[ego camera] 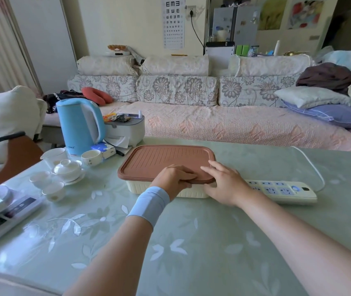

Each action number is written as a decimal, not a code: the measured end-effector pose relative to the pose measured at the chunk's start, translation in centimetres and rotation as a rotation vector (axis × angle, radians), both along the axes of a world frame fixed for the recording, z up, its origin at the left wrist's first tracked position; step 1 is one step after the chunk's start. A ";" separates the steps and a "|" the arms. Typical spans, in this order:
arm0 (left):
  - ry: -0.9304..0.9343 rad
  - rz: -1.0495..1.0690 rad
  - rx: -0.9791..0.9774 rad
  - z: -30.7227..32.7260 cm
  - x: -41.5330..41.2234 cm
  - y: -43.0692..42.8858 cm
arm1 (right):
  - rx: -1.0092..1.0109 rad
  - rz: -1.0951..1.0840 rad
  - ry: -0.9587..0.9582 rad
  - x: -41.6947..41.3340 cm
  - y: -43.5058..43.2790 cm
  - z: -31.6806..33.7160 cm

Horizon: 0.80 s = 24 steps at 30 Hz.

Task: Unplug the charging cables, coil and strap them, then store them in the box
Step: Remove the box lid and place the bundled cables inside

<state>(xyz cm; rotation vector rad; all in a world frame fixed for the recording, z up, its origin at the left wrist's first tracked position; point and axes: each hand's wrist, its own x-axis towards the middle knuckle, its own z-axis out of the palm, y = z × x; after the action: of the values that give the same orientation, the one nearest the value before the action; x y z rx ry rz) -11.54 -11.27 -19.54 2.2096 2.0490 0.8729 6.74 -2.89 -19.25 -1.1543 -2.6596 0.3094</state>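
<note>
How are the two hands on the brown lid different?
The left hand wears a blue wristband; the right hand has a bare wrist. The left hand's fingers curl round the near edge of the lid; the right hand's fingers lie spread over its corner. Both touch the lid.

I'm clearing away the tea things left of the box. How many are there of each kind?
White teacups: 3
Lidded gaiwan: 1
Glass pitcher: 1
Blue electric kettle: 1
Total: 6
</note>
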 end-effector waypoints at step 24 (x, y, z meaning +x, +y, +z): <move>0.256 0.447 -0.286 -0.8 -2.0 0.4 | -0.057 -0.012 -0.029 -1.1 0.1 -1.2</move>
<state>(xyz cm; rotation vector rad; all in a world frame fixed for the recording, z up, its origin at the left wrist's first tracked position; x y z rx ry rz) -13.54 -10.91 -20.33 1.8244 2.6463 0.2774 5.69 -2.80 -20.45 -1.1996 -2.6841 0.3708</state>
